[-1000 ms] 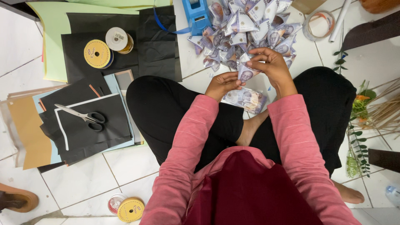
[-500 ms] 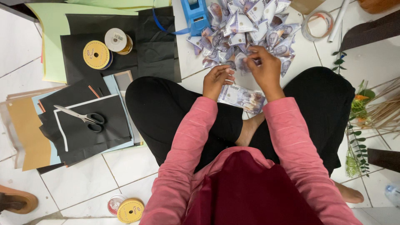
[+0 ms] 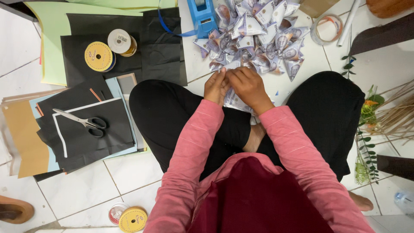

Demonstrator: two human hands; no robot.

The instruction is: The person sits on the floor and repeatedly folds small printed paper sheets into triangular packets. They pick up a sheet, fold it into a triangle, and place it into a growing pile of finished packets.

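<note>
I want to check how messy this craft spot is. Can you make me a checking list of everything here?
Surface: white tiled floor; the person sits cross-legged on it.
Job's things: folded banknote under both hands; pile of folded banknote cones just beyond.
Clutter: scissors on black paper sheets; yellow ribbon spool; blue tape dispenser; clear tape roll; green stems.
Hands: left hand and right hand close together, fingers pinching the note.
Cables: nothing seen.
Surroundings: a sandal at the left edge.
</note>
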